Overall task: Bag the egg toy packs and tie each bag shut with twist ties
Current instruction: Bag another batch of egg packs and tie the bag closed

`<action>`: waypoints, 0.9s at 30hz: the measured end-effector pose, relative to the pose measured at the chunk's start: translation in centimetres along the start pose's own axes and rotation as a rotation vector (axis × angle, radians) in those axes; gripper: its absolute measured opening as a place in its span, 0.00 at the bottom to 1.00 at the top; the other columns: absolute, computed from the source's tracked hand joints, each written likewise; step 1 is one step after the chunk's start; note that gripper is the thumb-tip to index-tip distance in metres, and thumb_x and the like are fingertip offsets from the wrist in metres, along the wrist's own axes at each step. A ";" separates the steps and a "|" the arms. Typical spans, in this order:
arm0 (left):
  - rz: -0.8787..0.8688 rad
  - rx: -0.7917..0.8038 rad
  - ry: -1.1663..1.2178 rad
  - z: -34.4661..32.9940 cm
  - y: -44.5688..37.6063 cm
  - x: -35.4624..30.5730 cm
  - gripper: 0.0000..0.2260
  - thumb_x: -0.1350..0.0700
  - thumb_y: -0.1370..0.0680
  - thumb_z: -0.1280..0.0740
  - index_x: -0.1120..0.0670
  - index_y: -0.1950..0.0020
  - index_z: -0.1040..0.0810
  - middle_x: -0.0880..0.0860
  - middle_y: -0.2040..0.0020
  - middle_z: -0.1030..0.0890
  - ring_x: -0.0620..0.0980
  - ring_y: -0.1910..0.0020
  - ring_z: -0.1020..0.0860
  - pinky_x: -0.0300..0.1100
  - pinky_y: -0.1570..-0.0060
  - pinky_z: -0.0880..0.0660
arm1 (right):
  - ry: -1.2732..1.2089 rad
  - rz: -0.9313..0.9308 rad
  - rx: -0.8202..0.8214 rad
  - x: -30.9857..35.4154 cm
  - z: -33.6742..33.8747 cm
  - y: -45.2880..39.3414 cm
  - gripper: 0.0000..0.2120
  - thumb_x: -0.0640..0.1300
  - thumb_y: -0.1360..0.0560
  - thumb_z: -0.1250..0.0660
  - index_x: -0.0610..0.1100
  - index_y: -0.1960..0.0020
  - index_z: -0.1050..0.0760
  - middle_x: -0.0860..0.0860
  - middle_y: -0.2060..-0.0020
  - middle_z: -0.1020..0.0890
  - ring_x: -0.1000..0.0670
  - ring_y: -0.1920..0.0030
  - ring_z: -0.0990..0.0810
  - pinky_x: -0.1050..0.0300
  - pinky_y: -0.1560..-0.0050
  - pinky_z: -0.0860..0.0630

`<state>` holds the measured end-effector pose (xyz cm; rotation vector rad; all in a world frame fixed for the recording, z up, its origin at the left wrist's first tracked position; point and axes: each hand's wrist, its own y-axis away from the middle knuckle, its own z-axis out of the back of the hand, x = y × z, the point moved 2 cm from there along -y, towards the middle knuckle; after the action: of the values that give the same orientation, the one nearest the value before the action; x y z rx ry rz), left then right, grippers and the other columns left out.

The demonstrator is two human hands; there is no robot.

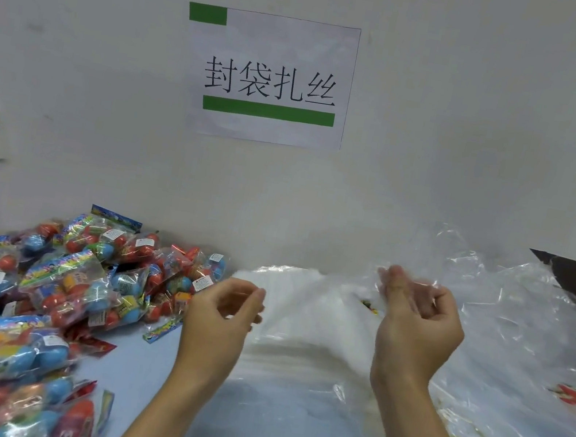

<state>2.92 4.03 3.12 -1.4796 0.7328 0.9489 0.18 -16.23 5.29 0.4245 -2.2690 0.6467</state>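
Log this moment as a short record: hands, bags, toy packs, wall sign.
left hand: raised over the bag stack, fingers curled, thumb and fingertip pinched; what it pinches, if anything, is not clear
right hand: raised, fingers pinching a clear plastic bag
bag stack: flat pile of clear bags on the table, between the hands
toy packs: heap of red and blue egg packs at the left, none bagged yet
sign: white sheet with green bars on the wall
loose plastic: crumpled clear sheeting at the right
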 end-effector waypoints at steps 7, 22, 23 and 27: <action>0.120 0.227 0.216 -2.1 1.4 -0.9 0.20 0.44 0.29 0.27 0.49 0.40 0.22 0.48 0.49 0.16 0.47 0.50 0.16 0.46 0.51 0.18 | 0.533 0.503 0.775 -1.0 -3.1 5.4 0.15 0.30 0.29 0.31 0.50 0.59 0.25 0.57 0.61 0.17 0.58 0.60 0.18 0.64 0.61 0.24; 0.055 0.205 0.094 -0.5 0.3 0.1 0.07 0.54 0.23 0.30 0.48 0.58 0.13 0.51 0.60 0.13 0.50 0.57 0.14 0.39 0.57 0.19 | 0.608 0.015 0.760 -1.9 -2.2 4.7 0.07 0.39 0.30 0.24 0.49 0.65 0.14 0.55 0.69 0.15 0.56 0.64 0.17 0.66 0.62 0.23; 0.028 0.193 0.089 -0.5 0.3 0.0 0.07 0.54 0.24 0.30 0.46 0.59 0.13 0.51 0.61 0.13 0.50 0.58 0.14 0.39 0.57 0.18 | 0.585 -0.006 0.755 -1.8 -2.3 4.7 0.08 0.39 0.31 0.23 0.50 0.65 0.14 0.55 0.69 0.15 0.55 0.64 0.17 0.64 0.61 0.22; 0.093 -0.045 0.050 0.5 -0.2 0.7 0.12 0.59 0.21 0.31 0.46 0.60 0.15 0.49 0.62 0.14 0.53 0.58 0.16 0.42 0.59 0.18 | 0.578 -0.089 0.814 -1.7 -2.4 4.8 0.07 0.38 0.30 0.22 0.48 0.64 0.14 0.54 0.66 0.14 0.55 0.61 0.15 0.61 0.55 0.20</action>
<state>3.36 4.65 2.60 -1.5240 0.8279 1.0075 0.35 -10.77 3.97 0.6132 -1.3667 1.4317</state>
